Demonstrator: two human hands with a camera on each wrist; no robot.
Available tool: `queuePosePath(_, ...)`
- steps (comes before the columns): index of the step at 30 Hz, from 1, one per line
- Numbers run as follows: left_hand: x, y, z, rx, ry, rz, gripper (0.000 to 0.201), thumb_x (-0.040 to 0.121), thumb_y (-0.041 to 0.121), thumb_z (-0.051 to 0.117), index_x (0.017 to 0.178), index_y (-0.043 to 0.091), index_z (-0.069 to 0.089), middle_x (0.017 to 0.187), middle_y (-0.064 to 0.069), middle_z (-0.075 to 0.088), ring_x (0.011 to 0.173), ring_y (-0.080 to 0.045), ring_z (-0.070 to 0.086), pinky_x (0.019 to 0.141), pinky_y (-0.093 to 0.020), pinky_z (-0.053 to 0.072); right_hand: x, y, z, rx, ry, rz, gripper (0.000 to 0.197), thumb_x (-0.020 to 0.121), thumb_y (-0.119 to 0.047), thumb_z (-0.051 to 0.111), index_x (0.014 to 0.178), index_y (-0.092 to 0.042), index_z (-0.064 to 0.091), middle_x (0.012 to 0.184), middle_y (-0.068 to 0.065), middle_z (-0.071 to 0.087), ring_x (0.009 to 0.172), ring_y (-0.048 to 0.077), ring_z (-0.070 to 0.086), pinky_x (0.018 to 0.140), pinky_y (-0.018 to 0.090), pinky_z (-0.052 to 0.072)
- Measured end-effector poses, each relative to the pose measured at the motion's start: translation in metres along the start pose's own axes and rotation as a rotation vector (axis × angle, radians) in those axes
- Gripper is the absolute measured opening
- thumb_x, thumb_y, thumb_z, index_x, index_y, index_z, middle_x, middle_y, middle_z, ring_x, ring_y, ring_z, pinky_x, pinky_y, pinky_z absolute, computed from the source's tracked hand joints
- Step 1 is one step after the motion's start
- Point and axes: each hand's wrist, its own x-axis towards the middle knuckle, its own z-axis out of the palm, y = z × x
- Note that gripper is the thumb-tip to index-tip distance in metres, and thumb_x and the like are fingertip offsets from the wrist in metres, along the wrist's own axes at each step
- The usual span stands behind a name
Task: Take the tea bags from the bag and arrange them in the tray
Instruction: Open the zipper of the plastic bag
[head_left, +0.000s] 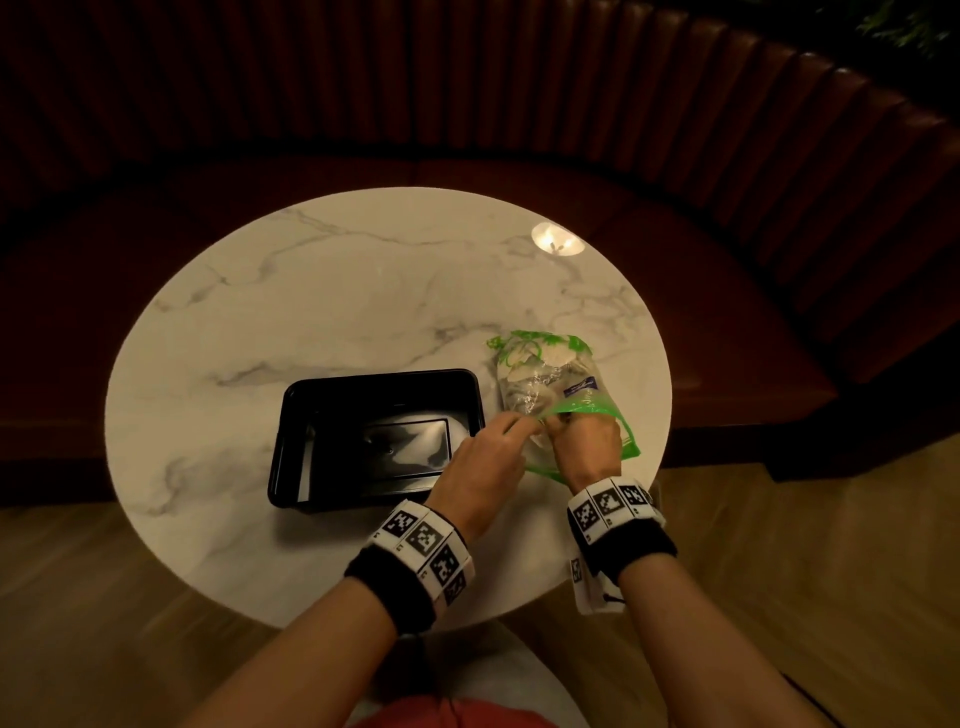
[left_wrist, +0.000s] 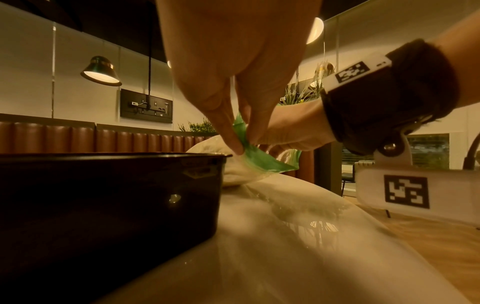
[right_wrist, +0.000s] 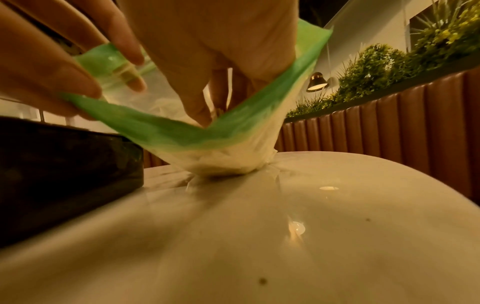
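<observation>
Marble table (head_left: 322, 291), tray (head_left: 291, 457) left; L hand (head_left: 483, 467) & R hand (head_left: 587, 447) both pinch bag (head_left: 545, 374) mouth.

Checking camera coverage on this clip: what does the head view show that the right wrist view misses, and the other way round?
Only the head view shows the black tray's inside, with no tea bags in it, and the whole round table.

Only the right wrist view looks into the bag's open mouth, with the right hand's fingers inside it.

Both show the two hands holding the green-edged bag open beside the tray.

one black tray (head_left: 382, 387), one green-edged plastic bag (head_left: 545, 376), two hands, one round counter (head_left: 311, 291); tea bags uncountable.
</observation>
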Motion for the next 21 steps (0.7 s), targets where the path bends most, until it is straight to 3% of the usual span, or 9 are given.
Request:
queuePosePath(2,0.001,0.001,0.001,0.007,0.003,0.0,0.044,0.087,-0.003,0.051,0.128,0.012,0.056,0.13,-0.006,0.054,0.106,-0.034,0.06,0.085,-0.047,0.05,0.0,0.0,0.001,-0.002,0.054,-0.005,0.035,0.1,-0.03,0.046,0.089,-0.004,0.066,0.097,0.019,0.067,0.091,0.033,0.063,0.074,0.033,0.042)
queuePosePath(5,0.003,0.002,-0.001,0.004,0.046,0.031,0.049,0.086,-0.003,0.053,0.134,0.01,0.054,0.133,-0.008,0.053,0.107,-0.036,0.06,0.086,-0.048,0.051,-0.007,0.003,-0.001,-0.022,0.167,-0.032,0.037,0.099,-0.037,0.048,0.094,-0.007,0.07,0.095,0.014,0.068,0.087,0.033,0.062,0.074,0.034,0.044)
queuePosePath(9,0.009,0.003,-0.007,-0.031,0.097,0.067,0.052,0.085,-0.003,0.057,0.136,0.008,0.053,0.134,-0.01,0.053,0.111,-0.034,0.06,0.086,-0.048,0.052,-0.022,0.008,-0.009,-0.013,0.223,-0.102,0.033,0.099,-0.037,0.047,0.111,-0.017,0.07,0.114,0.005,0.068,0.1,0.027,0.062,0.077,0.032,0.04)
queuePosePath(12,0.012,0.003,-0.008,-0.032,0.125,0.096,0.052,0.084,-0.003,0.059,0.134,0.007,0.055,0.129,-0.011,0.055,0.105,-0.035,0.062,0.081,-0.049,0.053,-0.031,0.012,-0.016,0.067,0.279,-0.129,0.029,0.098,-0.033,0.051,0.119,-0.021,0.068,0.122,0.0,0.067,0.104,0.027,0.063,0.079,0.032,0.041)
queuePosePath(17,0.017,0.001,-0.011,-0.025,0.138,0.133,0.055,0.083,-0.003,0.061,0.136,0.01,0.054,0.129,-0.01,0.057,0.106,-0.034,0.062,0.082,-0.049,0.054,-0.038,0.017,-0.031,0.174,0.382,-0.192,0.022,0.096,-0.03,0.058,0.102,-0.016,0.074,0.095,0.007,0.074,0.083,0.03,0.067,0.068,0.031,0.044)
queuePosePath(21,0.019,0.0,-0.016,-0.061,0.162,0.13,0.059,0.081,-0.003,0.063,0.138,0.013,0.054,0.13,-0.008,0.059,0.112,-0.03,0.06,0.087,-0.048,0.052,-0.043,0.02,-0.051,0.321,0.334,-0.18,0.023,0.091,-0.029,0.062,0.102,-0.014,0.076,0.085,0.007,0.074,0.079,0.025,0.067,0.071,0.042,0.054)
